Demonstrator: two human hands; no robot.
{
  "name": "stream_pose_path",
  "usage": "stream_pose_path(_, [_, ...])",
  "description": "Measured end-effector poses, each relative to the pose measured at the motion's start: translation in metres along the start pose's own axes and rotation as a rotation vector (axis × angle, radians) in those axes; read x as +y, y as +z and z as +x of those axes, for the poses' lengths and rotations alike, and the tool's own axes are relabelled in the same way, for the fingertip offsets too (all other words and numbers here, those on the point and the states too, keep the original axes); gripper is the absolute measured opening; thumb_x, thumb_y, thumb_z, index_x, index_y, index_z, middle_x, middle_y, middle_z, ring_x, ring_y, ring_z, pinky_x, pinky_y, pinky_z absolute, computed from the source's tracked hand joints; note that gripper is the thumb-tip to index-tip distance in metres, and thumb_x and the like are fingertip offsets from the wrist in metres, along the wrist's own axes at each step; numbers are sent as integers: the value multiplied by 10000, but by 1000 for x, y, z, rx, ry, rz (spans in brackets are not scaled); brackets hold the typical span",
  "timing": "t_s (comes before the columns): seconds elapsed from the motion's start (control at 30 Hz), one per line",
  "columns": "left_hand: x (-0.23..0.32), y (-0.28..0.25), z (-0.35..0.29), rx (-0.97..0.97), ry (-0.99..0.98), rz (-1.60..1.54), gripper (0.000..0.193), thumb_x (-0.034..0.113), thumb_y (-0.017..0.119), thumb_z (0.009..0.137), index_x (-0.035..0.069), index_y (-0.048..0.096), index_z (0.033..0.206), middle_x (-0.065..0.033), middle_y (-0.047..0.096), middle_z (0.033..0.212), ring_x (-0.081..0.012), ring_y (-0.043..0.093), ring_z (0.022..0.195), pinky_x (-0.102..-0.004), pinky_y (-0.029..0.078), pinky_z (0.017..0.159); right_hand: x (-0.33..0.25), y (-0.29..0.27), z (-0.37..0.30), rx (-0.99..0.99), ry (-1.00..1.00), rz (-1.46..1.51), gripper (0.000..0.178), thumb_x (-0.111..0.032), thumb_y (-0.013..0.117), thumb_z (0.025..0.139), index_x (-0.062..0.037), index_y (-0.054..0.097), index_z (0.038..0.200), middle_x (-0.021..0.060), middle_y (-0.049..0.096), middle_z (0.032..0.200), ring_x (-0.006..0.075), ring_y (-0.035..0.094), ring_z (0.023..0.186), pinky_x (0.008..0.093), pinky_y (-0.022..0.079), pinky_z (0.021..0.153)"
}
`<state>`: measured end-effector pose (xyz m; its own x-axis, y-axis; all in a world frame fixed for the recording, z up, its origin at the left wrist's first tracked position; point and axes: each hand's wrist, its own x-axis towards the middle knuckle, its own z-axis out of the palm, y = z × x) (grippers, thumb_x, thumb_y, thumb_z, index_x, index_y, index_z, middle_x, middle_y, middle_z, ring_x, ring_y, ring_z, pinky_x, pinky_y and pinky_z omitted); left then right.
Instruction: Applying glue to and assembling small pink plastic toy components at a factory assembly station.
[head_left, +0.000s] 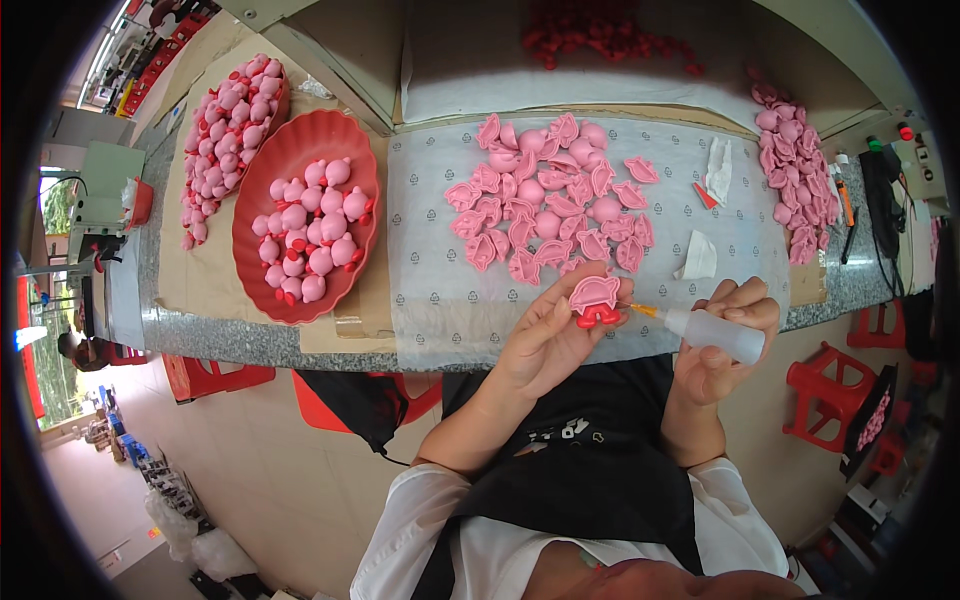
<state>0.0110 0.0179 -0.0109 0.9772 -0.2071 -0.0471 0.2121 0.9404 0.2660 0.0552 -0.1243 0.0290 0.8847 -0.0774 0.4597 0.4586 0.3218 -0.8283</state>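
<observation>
Between the fingers of my left hand is a pink half-shell toy part with small red feet, its hollow side facing up. My right hand is wrapped round a translucent white squeeze bottle. The bottle lies tilted, and its thin amber nozzle tip is at the right edge of the pink part; whether it touches I cannot tell. Beyond my hands, a pile of loose pink shell halves covers the middle of the white printed sheet.
A red scalloped bowl of round pink toys stands left, beside a heap of similar toys. More pink halves lie right. White scraps rest on the sheet. Red pieces sit inside the dark box. Red stools stand below.
</observation>
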Motion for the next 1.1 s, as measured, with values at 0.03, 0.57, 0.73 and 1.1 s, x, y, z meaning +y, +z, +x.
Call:
stream_pose_path(0.03, [0,0,0,2,2,-1,495,244,553,748,101,350,1176,-127,436,1119,-242,386,1070,-386,292,916,1,-1,1,-37,-42,-26,376,-220,685,596,-42,410,780,48,374,738,98,379,588,186,377,503])
stream_pose_path(0.57, [-2,-2,-1,26,101,135,455,237,513,778,64,356,1169,-146,451,1115,-241,399,1079,-382,291,914,-12,2,-7,-248,-114,-107,419,-157,772,515,-64,477,797,44,438,744,103,427,539,214,391,508])
stream_pose_path(0.73, [-2,-2,-2,40,100,141,453,232,511,780,62,354,1169,-147,451,1115,-240,399,1081,-380,291,914,-10,1,-8,-308,-142,-150,435,-140,780,497,-62,481,803,44,444,754,109,440,550,215,398,519])
stream_pose_path(1.1, [-2,0,-1,21,105,176,455,221,521,774,49,361,1163,-151,451,1112,-239,402,1077,-382,290,916,-14,4,-8,-267,-151,-107,441,-146,776,506,-80,467,814,49,456,777,109,440,547,209,396,513])
